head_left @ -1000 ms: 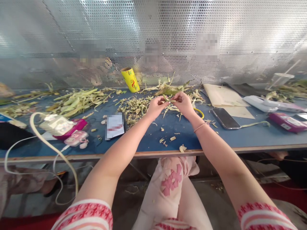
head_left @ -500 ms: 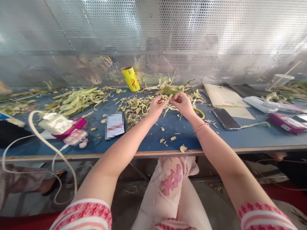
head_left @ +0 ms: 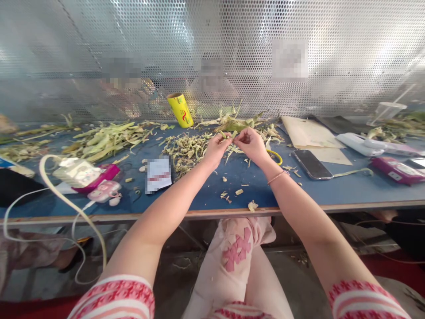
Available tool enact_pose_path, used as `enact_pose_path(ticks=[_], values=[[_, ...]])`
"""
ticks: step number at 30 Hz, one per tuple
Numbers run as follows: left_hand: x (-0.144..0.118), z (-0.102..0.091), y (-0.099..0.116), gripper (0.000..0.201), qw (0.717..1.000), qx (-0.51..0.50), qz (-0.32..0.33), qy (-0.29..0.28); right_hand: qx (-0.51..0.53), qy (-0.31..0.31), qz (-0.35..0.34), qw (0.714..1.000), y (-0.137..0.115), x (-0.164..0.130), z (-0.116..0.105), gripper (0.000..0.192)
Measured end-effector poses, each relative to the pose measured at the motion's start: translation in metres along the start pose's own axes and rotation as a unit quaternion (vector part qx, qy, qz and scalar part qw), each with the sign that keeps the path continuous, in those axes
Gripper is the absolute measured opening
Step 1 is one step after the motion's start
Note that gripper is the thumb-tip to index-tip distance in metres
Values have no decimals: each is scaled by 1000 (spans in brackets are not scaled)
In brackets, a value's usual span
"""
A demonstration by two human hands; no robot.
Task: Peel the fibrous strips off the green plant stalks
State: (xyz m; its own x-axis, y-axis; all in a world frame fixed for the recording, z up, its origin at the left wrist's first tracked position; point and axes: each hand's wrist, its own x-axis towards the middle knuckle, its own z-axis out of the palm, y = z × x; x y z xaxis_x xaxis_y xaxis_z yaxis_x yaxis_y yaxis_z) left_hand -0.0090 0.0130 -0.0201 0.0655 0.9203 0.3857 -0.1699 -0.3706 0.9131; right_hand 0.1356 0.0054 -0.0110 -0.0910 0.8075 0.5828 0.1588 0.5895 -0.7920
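Over the heap of plant scraps, my left hand pinches a small green plant strip. My right hand is closed on the strip's other side, with thumb and forefinger pressed together; the fingertips of both hands almost touch. Left of my hands spreads a pile of short pale-green plant pieces, partly hidden by my left wrist. Longer dry leaves lie just behind my fingers. A yellow ring shows beside my right wrist.
A yellow tube stands tilted near the perforated metal screen. Long green strips are heaped at left, near a cabled charger. A phone and a cardboard sheet lie at right. The blue table's front edge crosses above my knees.
Almost nothing differs. Both hands stay in the same place with the plant strip between their fingers, and the view has shifted very slightly.
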Motion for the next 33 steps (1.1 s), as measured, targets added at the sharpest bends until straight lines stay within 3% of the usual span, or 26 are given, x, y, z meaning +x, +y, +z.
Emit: enact_pose_path(ticks=[10,21,24,28,33], values=[[-1,4,7,13,992,-78,-95,-10,-74,-13,-54,996,-9,-3,-2,11],[-2,2,7,9,987,-110,-113,-26,-104,-35,-109,988,-3,-2,-3,12],[-2,-1,8,7,988,-102,-113,-36,-146,-34,-157,976,-2,-2,-7,13],[0,-7,11,8,986,-57,-143,-68,-220,-27,-212,952,-2,-1,-13,31],[0,-13,20,20,976,5,-187,-109,-277,-132,-258,916,2,3,-18,18]])
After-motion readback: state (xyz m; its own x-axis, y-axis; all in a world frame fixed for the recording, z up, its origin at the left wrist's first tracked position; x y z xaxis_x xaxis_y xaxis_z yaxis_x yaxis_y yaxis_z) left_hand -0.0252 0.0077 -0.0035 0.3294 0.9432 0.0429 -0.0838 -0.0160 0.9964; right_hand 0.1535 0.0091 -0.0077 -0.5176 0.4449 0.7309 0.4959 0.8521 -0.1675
